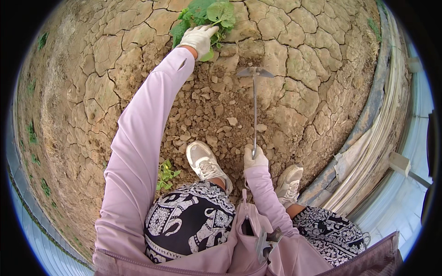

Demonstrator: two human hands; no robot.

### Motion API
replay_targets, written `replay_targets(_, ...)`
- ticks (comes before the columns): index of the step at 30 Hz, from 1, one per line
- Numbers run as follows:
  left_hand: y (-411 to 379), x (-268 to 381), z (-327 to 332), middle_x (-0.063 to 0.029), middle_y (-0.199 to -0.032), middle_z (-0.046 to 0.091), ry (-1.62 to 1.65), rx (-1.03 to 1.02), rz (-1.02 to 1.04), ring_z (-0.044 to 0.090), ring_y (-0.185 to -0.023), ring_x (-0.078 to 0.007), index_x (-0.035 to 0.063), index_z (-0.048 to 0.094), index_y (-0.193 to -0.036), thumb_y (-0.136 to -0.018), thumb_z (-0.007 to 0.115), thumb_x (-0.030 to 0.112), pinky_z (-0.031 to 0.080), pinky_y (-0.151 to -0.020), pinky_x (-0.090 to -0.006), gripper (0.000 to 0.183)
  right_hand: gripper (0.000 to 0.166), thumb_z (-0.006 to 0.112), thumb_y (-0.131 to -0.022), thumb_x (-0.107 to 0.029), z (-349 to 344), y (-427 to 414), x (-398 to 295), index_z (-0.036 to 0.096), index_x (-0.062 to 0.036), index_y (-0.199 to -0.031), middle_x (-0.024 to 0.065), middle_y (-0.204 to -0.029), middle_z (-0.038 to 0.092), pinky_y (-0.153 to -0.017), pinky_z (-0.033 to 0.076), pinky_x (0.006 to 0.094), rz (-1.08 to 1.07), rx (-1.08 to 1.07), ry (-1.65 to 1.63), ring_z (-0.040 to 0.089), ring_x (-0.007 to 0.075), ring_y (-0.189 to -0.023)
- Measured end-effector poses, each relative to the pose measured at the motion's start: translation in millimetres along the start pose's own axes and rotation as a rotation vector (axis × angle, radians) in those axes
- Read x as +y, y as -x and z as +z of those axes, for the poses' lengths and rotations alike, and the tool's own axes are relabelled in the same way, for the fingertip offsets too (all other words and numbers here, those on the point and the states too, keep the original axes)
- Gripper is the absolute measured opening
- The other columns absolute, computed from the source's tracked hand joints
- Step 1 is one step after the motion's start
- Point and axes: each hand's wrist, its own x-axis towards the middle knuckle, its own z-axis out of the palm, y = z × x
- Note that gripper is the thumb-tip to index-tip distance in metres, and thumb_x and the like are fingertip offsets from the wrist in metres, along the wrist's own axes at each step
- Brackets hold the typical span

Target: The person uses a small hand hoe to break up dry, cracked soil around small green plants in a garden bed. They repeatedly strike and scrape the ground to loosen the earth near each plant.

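Note:
At the top of the view my left hand [197, 37], in a white glove, reaches into a leafy green plant [198, 11]. Its fingers touch the leaves and a stem; whether they grip any of it is hidden by the hand. My right hand [255, 157], also gloved, is closed around the shaft of a small hand hoe [255, 114] with a thin metal rod. The hoe's wide blade [255, 71] rests on or just above the soil, to the right of the plant. Loose broken clods [210, 114] lie between the plant and my feet.
Dry cracked soil [297, 65] surrounds the plant. My shoes [207, 162] stand on either side of my right hand. A small yellow-green seedling [166, 175] grows left of my left shoe. On the right run a dark pipe [371, 114] and bunched plastic sheeting [376, 138].

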Motion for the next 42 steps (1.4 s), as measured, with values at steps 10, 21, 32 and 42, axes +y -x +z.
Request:
replay_targets(10,7.3,14.1,0.1,-0.0058,-0.145,0.044,0.014,-0.01,-0.013,0.043,-0.132,-0.0271,0.0211,0.04,-0.143,-0.091,0.05,0.01,0.033,-0.111,-0.04,0.055,0.041,0.044,-0.097,-0.041,-16.0,18.4,-27.3,0.051,-0.005,-0.079,0.005,-0.058,0.048,-0.036,0.041,0.0319,-0.079,0.097,-1.099,0.045,0.0165,-0.039)
replay_targets(21,17.9,8.8,4.5,-0.0046,-0.146,0.045,0.111,-0.012,-0.099,0.041,-0.135,-0.0246,0.0215,0.043,-0.142,-0.083,0.059,0.007,0.033,-0.112,-0.0396,0.064,0.048,0.047,-0.095,-0.048,36.4,30.0,54.1,0.056,-0.0049,-0.073,0.0054,-0.055,0.052,-0.038,0.039,0.0294,0.286,-0.119,-0.632,0.047,0.0164,-0.039)
replay_targets(32,4.4,10.7,-6.6,-0.007,-0.145,0.045,0.173,-0.071,-0.094,0.048,-0.129,-0.0268,0.0211,0.044,-0.142,-0.08,0.056,0.001,0.041,-0.106,-0.037,0.066,0.051,0.046,-0.096,-0.047,21.6,-95.7,-75.2,0.058,0.0021,-0.102,0.0245,-0.081,0.065,-0.072,0.05,0.0458,-0.054,0.214,-0.097,0.064,0.0429,-0.079)
replay_targets(42,8.8,0.8,4.8,-0.0091,-0.14,0.05,0.233,-0.052,-0.068,0.052,-0.124,-0.0301,0.0211,0.047,-0.139,-0.079,0.057,-0.002,0.043,-0.104,-0.0382,0.065,0.049,0.055,-0.089,-0.05,58.6,-21.0,6.0,0.062,-0.0011,-0.093,0.0217,-0.079,0.065,-0.07,0.05,0.0431,0.139,-0.079,-0.242,0.064,0.0386,-0.074)
